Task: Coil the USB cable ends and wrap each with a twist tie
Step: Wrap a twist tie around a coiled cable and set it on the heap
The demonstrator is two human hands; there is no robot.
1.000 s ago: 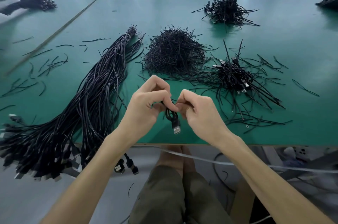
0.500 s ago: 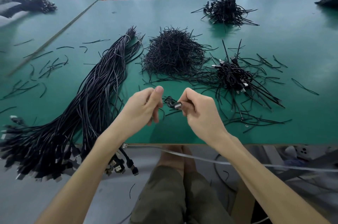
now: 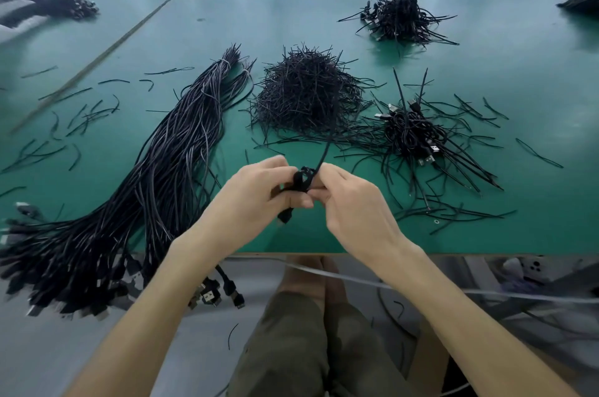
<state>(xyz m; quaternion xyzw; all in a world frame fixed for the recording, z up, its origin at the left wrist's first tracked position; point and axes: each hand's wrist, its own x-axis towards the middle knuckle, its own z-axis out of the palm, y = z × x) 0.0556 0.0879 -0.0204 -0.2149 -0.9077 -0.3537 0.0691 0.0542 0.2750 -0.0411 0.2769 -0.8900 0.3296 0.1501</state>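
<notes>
While I sit at the near edge of a green table, my left hand and right hand meet just above it, both pinched on 1 small coiled USB cable. Its plug hangs down below my left fingers. A black twist tie rises from the coil, its long axis pointing away from me toward the heap of ties. My right fingers sit nearest its base, so wrapping likely falls to them. Uncoiled cables lie left, finished coils right. No readable writing shows.
</notes>
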